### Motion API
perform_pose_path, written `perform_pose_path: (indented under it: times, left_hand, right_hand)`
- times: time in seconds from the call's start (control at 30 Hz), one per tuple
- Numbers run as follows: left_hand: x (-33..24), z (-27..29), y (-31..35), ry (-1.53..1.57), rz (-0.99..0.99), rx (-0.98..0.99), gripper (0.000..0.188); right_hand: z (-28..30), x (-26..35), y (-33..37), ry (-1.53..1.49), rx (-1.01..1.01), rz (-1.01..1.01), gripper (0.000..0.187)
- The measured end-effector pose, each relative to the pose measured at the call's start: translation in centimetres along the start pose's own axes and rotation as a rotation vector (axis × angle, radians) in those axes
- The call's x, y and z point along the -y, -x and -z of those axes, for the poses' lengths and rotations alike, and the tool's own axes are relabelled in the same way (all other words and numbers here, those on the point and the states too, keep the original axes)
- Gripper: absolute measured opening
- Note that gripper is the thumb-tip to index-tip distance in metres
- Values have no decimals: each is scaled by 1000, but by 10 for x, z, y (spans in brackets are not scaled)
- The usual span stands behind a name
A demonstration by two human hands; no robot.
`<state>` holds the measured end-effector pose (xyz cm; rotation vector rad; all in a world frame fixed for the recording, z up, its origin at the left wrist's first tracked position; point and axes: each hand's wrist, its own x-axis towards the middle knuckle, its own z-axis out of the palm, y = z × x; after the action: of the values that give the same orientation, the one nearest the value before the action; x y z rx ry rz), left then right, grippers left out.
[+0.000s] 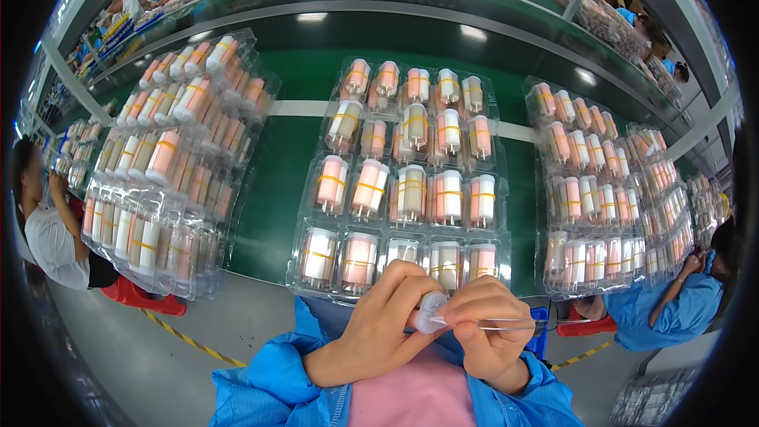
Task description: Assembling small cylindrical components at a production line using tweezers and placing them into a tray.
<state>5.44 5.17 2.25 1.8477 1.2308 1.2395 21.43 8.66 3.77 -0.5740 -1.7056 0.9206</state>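
My left hand (379, 324) grips a small cylinder (429, 312), its pale round end turned up and its body mostly hidden by the fingers. My right hand (486, 340) pinches a thin metal tool (494, 328) that looks like tweezers. Its tip touches or nearly touches the round end, while two thin arms stick out to the right. Just beyond my hands lies a clear plastic tray (294, 269), holding rows of pink, white and grey cylinders (369, 188) bundled with yellow bands. Thin prongs protrude from the near ends of many.
Stacked trays of similar cylinders stand at left (162, 154) and right (581, 198) on the green table (265, 213). A dark conveyor belt (371, 24) crosses behind. People sit at both sides, by a red stool (146, 298) on the left and a blue-sleeved co-worker (672, 308) on the right.
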Motion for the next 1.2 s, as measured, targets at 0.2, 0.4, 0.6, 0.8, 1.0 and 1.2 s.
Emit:
perform_pose_path:
  times: [0.2, 0.4, 0.6, 0.8, 1.0, 1.2]
  left_hand:
    - [1, 1, -2, 6, -17, 10, 46]
    - [1, -1, -3, 53, -38, 12, 44]
    - [2, -2, -2, 62, -44, 3, 44]
    - [2, -1, -1, 58, -34, 15, 43]
    - [2, -1, 0, 43, -35, 31, 43]
    - [1, 0, 0, 37, -40, 36, 45]
  right_hand:
    - [0, -1, -1, -9, 14, 14, 11]
    - [0, -2, 2, -67, -32, -17, 11]
    - [0, -3, 2, -54, -28, 0, 12]
    - [0, -3, 3, -59, -32, -9, 10]
    - [1, -1, 1, -46, 0, -17, 9]
    - [1, 0, 1, -31, 5, -16, 9]
